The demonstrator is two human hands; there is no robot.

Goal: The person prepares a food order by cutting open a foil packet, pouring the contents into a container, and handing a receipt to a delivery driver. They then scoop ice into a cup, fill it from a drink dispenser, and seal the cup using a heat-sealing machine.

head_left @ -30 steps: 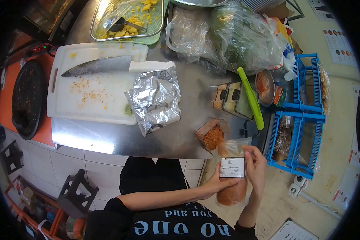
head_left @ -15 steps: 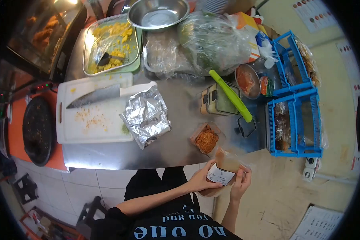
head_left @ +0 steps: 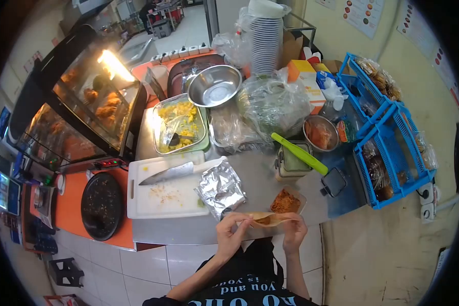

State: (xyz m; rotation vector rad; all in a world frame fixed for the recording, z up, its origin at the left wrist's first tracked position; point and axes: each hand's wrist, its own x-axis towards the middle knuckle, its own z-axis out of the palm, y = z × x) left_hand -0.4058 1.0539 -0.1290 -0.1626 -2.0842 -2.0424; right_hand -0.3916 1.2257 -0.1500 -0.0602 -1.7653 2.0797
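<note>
Over the counter's front edge I hold a tan pouch (head_left: 268, 220) with both hands. Its mouth faces up and gapes a little, and something brown shows inside. My left hand (head_left: 230, 234) pinches its left end between thumb and fingers. At the other end, my right hand (head_left: 294, 233) grips the rim. Just behind the pouch is a small clear tub (head_left: 302, 201) of reddish-brown crumbs (head_left: 285, 201). Crumpled foil (head_left: 221, 187) lies behind my left hand, overlapping a white cutting board (head_left: 143, 206) that carries a large knife (head_left: 168, 174).
A lidded container (head_left: 292, 160) with a green-handled tool (head_left: 300, 154) across it stands behind the tub. Farther back are a steel bowl (head_left: 215, 87), a tray of yellow pieces (head_left: 157, 137) and stacked cups (head_left: 265, 46). Blue baskets (head_left: 387, 148) line the right; a lit glass cabinet (head_left: 86, 102) stands left.
The pouch has moved left and up to the counter's edge, turning from its labelled face to its open mouth. Both hands went with it. My view has tilted up, showing more of the room.
</note>
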